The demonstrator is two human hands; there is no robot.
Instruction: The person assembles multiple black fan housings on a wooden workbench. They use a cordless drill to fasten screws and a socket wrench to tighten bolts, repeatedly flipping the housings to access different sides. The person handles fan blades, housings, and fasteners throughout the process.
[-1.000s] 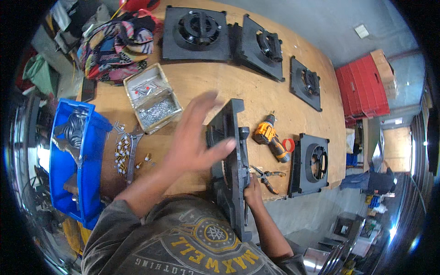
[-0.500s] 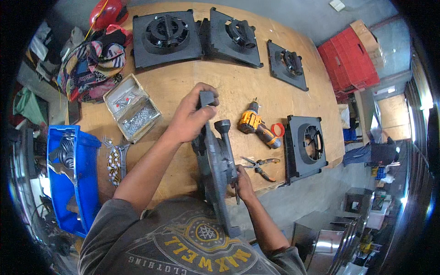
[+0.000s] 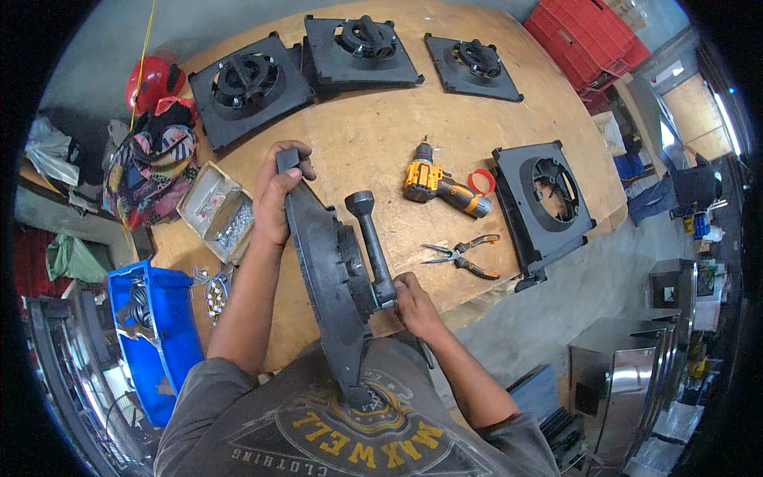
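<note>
A black square plastic panel [image 3: 314,262] with a raised round centre stands on edge against my chest. My left hand [image 3: 278,191] is closed round its upper corner, thumb on the near face. From the round centre a black tube [image 3: 373,246] with a flared round end juts out. My right hand [image 3: 417,306] is closed at the tube's lower end, fingertips touching it. A thin dark rod or cord [image 3: 427,355] shows below that hand; what lies within the fingers is hidden. On the table nearby are pliers [image 3: 461,257], with jaws spread, and an orange-and-black cordless drill [image 3: 443,187].
Similar black panels [image 3: 246,89] lie along the far table, and another panel [image 3: 548,207] at the right edge. A red ring [image 3: 481,182] is beside the drill. At left are a box of screws [image 3: 222,213], brass-coloured fittings [image 3: 214,300] and a blue bin [image 3: 163,358]. Red crates [image 3: 584,44] stand far right.
The panel has tilted, its top swinging left with my left hand, so more of its round centre and tube shows. My right hand stays at the tube's lower end. The whole view has shifted.
</note>
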